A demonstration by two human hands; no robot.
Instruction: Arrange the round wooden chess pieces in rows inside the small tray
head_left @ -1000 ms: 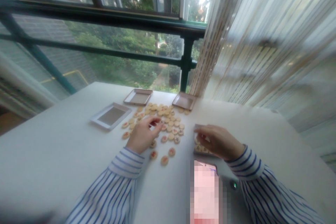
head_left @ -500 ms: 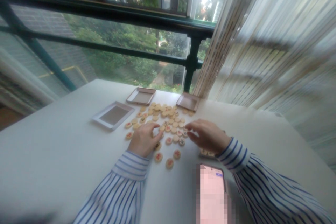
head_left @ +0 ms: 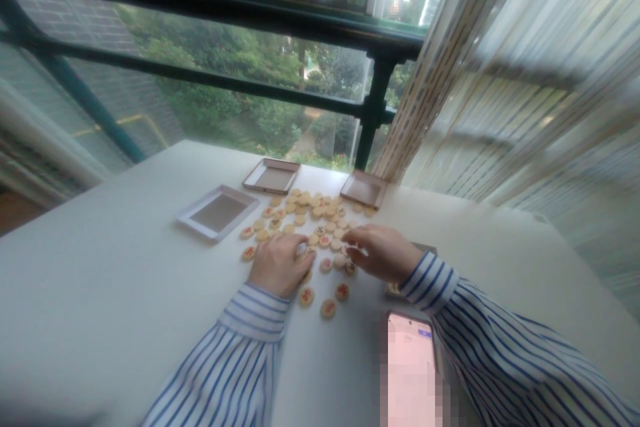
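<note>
Several round wooden game pieces (head_left: 320,213) with red or black marks lie scattered on a white table (head_left: 100,293). My left hand (head_left: 279,264) rests among them with its fingers curled down on pieces near its tips. My right hand (head_left: 383,252) sits just to the right, fingers bent and pinching at a piece by the pile's right edge; what it holds is hidden. A small tray with pieces in it (head_left: 395,289) shows partly under my right wrist. Both arms wear blue-striped sleeves.
Three shallow trays stand behind the pile: a white-rimmed tray (head_left: 219,212) at the left, a brown tray (head_left: 272,175) in the middle, another brown tray (head_left: 365,188) at the right. A phone (head_left: 411,373) lies near me. A window railing and curtain stand beyond the table.
My right hand has moved left from the small tray to the pile's right edge. My left hand has stayed among the pieces. The view has shifted slightly.
</note>
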